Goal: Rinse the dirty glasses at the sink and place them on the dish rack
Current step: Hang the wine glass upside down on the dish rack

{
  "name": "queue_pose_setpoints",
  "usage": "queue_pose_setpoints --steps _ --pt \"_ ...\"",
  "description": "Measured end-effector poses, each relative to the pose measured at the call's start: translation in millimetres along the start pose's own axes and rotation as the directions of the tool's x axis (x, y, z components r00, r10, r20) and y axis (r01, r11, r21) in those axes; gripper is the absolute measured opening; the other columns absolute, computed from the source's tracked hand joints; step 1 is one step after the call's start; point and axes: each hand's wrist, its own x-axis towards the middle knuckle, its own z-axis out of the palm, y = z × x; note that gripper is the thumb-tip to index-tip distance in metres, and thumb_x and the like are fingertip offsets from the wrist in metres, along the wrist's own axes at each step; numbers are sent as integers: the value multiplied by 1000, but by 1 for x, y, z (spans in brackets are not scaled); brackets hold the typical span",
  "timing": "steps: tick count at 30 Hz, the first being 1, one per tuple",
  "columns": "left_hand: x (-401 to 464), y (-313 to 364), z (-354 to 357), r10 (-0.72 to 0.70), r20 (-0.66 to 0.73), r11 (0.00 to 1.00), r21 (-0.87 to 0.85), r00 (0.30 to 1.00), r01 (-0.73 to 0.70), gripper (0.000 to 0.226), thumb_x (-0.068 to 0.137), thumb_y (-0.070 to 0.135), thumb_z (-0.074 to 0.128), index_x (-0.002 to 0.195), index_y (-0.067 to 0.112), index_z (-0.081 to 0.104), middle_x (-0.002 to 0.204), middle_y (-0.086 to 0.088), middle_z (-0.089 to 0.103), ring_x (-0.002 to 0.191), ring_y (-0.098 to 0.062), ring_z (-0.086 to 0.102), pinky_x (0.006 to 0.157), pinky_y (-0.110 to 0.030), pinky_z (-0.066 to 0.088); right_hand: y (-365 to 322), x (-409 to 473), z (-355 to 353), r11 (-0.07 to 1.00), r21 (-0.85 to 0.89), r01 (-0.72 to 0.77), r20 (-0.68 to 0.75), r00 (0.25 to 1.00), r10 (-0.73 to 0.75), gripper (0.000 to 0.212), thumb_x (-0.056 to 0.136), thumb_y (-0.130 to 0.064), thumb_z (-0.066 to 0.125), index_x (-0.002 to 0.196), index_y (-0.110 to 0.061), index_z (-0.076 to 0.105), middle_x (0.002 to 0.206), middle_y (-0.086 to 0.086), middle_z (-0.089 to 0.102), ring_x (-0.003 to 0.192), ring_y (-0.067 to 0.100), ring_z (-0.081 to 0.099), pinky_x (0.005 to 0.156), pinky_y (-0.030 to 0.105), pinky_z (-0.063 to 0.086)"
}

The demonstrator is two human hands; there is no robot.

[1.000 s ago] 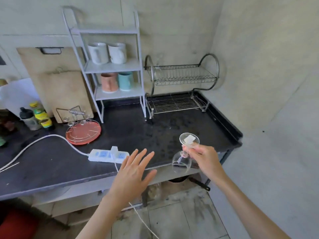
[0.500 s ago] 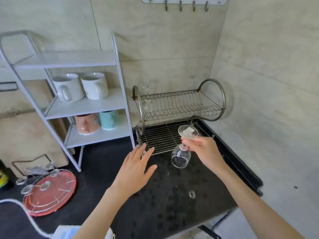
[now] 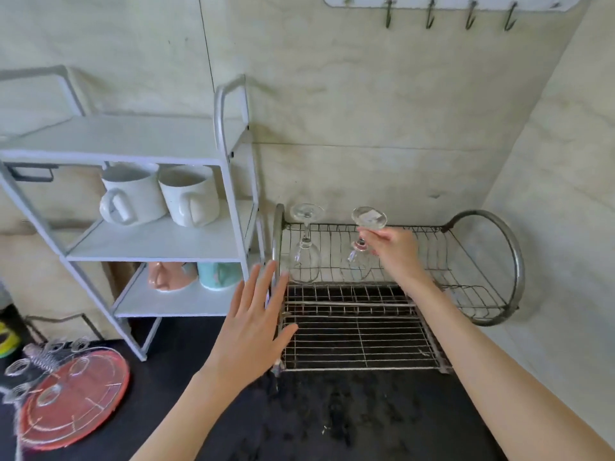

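Observation:
My right hand (image 3: pixel 394 252) pinches the stem of a clear wine glass (image 3: pixel 367 217) held upside down, its bowl down in the upper tier of the metal dish rack (image 3: pixel 482 261). A second wine glass (image 3: pixel 305 251) stands upside down at the left end of that tier, apart from the one I hold. My left hand (image 3: pixel 253 322) hovers flat, fingers spread, holding nothing, in front of the rack's left end hoop.
A white shelf unit (image 3: pixel 159 241) with two white mugs, a pink cup and a teal cup stands left of the rack. A red round tray (image 3: pixel 71 399) with wire holders lies on the black counter (image 3: pixel 349 424). Wall hooks hang above.
The view has moved closer to the rack. My right hand has carried the glass up from over the counter into the rack's upper tier. My left hand has moved forward beside the rack.

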Motion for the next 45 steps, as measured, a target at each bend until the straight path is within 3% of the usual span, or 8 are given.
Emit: queue_pose_setpoints --steps 4,9,16,19,26,32,38,45 --pt "9 2 10 -65 -3 994 85 998 65 73 84 51 34 141 5 34 147 -15 35 136 -30 21 101 -55 28 21 32 16 995 -97 3 76 997 4 24 91 -21 59 107 -6 69 76 -2 69 58 29 55 49 12 35" --pt "9 1 17 -84 -13 988 132 996 85 74 87 53 35 144 6 29 153 -10 25 140 -28 16 114 -43 16 37 44 32 997 -76 -1 149 989 12 23 90 -17 60 106 -3 68 65 -11 60 56 19 47 60 30 42" --pt "10 4 17 -116 -8 986 119 993 117 75 90 56 29 148 9 21 156 -7 15 143 -28 7 113 -37 1 44 49 34 998 -56 41 194 981 -29 27 91 -20 60 113 -7 67 65 -8 64 49 14 46 51 17 39" --pt "10 5 17 -126 -21 985 113 992 128 75 90 56 30 148 9 22 156 -7 16 143 -28 8 113 -36 0 44 46 33 998 -38 47 207 978 -38 28 91 -20 59 115 -7 66 103 7 72 82 40 64 75 41 55" --pt "10 2 18 -118 -24 980 161 993 121 74 90 58 25 146 10 27 154 -7 23 140 -30 18 113 -44 21 48 49 34 997 -68 45 228 973 -28 32 92 -25 58 119 -10 63 117 3 66 93 5 57 72 5 39" --pt "9 1 12 -126 10 985 121 992 124 72 91 59 17 148 15 21 155 -5 20 141 -30 19 109 -49 21 53 18 27 989 -149 -10 203 978 40 52 95 -40 48 137 -10 43 133 4 53 118 14 51 98 27 39" --pt "-18 26 9 -178 -5 984 -4 984 178 74 88 58 21 150 25 0 157 1 -5 144 -23 -11 112 -42 -6 29 -56 14 884 -352 308 268 938 -221 61 95 -48 40 146 -18 27 153 -2 28 141 11 24 112 23 16" --pt "-137 50 9 -250 23 968 6 968 250 71 87 57 32 147 20 22 154 -6 23 142 -32 16 108 -52 22 16 -183 28 710 -425 561 462 809 -363 72 91 -63 18 146 -18 30 152 1 30 141 15 25 115 33 9"
